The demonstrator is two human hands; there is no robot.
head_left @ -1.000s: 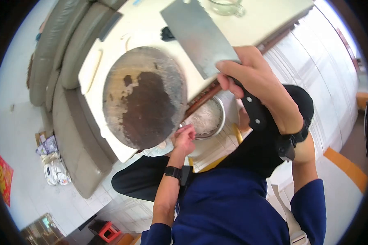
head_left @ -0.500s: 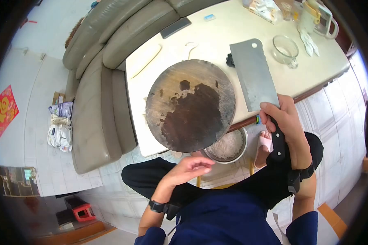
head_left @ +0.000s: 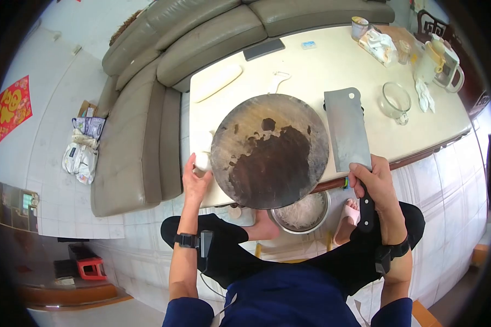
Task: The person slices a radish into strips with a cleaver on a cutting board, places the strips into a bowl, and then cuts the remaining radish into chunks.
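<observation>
My right hand (head_left: 375, 182) is wrapped round the black handle of a cleaver (head_left: 346, 128), its broad blade upright over the table's front right part. At the left side of the round chopping board (head_left: 270, 152), my left hand (head_left: 195, 182) has its thumb and fingers round a white piece of radish (head_left: 202, 161). Dark wet patches mark the board's surface. Below its front edge stands a metal bowl (head_left: 326, 210) with pale shreds in it. A long white radish (head_left: 218, 83) lies at the table's back left, and a white peeler (head_left: 278, 80) behind the board.
The cream table (head_left: 311, 71) also bears a black phone (head_left: 264, 49), a glass mug (head_left: 395, 102), a light-coloured jug (head_left: 430, 62) and a pack of tissues (head_left: 378, 46). A grey leather sofa (head_left: 131, 141) runs along its left and back. My feet rest near the bowl.
My left hand has gone from in front of the board to its left side and taken hold of the white piece. The right hand still grips the cleaver. The view has shifted.
</observation>
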